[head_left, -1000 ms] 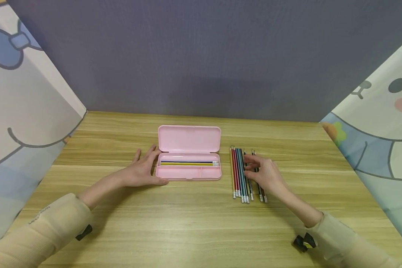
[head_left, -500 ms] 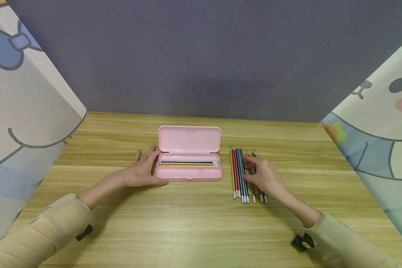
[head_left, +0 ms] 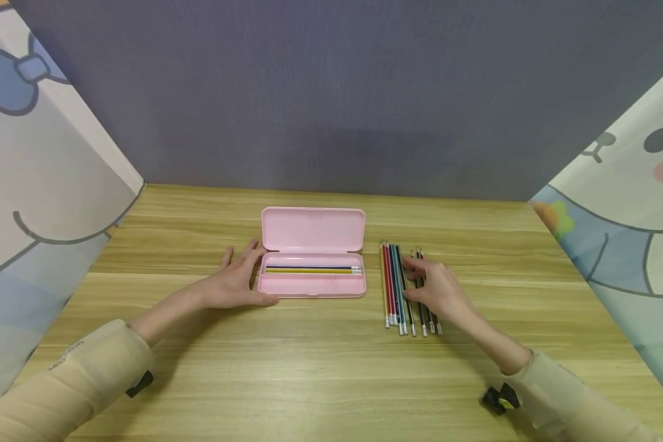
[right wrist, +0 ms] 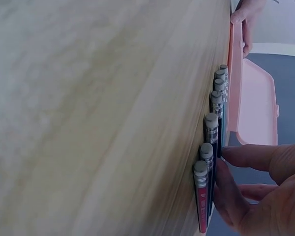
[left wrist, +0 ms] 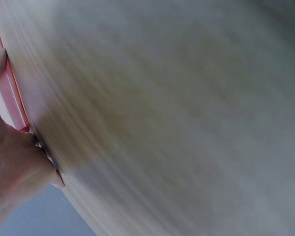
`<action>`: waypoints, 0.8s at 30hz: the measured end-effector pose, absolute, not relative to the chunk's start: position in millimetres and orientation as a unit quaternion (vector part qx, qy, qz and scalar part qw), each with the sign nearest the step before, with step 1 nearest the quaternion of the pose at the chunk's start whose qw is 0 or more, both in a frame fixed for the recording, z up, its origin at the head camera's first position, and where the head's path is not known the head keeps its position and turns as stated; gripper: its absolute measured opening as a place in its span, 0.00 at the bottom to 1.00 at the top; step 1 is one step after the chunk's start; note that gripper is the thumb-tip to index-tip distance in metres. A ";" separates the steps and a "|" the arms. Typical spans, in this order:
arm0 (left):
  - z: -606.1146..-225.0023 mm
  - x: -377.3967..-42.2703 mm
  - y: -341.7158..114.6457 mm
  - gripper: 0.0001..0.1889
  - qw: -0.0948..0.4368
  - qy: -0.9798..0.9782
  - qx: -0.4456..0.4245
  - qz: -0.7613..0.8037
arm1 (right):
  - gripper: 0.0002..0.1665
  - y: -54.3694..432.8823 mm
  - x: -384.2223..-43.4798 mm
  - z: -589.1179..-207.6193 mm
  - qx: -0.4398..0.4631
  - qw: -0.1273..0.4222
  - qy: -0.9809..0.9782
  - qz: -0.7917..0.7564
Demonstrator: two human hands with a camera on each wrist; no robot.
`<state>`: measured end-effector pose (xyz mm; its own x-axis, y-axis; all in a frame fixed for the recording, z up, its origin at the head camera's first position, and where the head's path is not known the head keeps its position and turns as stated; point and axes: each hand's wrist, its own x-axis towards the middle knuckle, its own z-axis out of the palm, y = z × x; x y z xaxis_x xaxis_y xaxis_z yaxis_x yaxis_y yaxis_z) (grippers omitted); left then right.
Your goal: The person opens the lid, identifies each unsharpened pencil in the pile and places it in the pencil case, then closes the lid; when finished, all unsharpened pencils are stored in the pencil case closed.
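A pink pencil case (head_left: 294,285) lies open on the table with its lid (head_left: 313,229) tipped back. Several pencils (head_left: 309,269), yellow and dark blue, lie in its rear compartment. My left hand (head_left: 232,285) spreads around the case's left end, thumb along the front edge and fingers at the back corner. To the right of the case is a row of loose pencils (head_left: 392,279), eraser ends toward me. Thumb and fingertips of my right hand (head_left: 439,288) touch a dark pencil (head_left: 412,316) within the row. In the right wrist view the eraser ends show beside my thumb (right wrist: 246,156).
The wooden table (head_left: 309,368) runs back to a grey panel (head_left: 331,92). Cartoon-printed panels (head_left: 50,172) stand on both sides. A small black object (head_left: 501,399) sits by my right cuff.
My right fingertips have shifted dark pencils rightward, one after another, toward those at the row's right end. The left hand and the case stay in place.
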<state>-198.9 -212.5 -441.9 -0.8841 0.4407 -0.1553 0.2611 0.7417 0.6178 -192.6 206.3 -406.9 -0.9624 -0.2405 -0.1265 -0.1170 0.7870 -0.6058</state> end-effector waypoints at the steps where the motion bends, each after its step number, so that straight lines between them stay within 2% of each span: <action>1: -441.9 -198.9 -212.3 0.50 0.146 0.921 0.191 0.306 | 0.44 206.6 -193.1 -406.8 -0.094 0.100 0.941 -0.308; 15: -439.3 -198.0 -211.3 0.51 0.145 0.924 0.187 0.301 | 0.43 202.8 -202.7 -404.9 -0.101 0.099 0.948 -0.285; 24: -440.0 -197.6 -212.0 0.52 0.150 0.924 0.183 0.300 | 0.48 201.0 -210.5 -401.3 -0.065 0.174 0.923 -0.338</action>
<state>-197.6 -212.0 -440.0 -0.8884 0.4276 -0.1669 0.2483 0.7535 0.6087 -210.5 201.0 -401.3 -0.9310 -0.2381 -0.2767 -0.0033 0.7635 -0.6458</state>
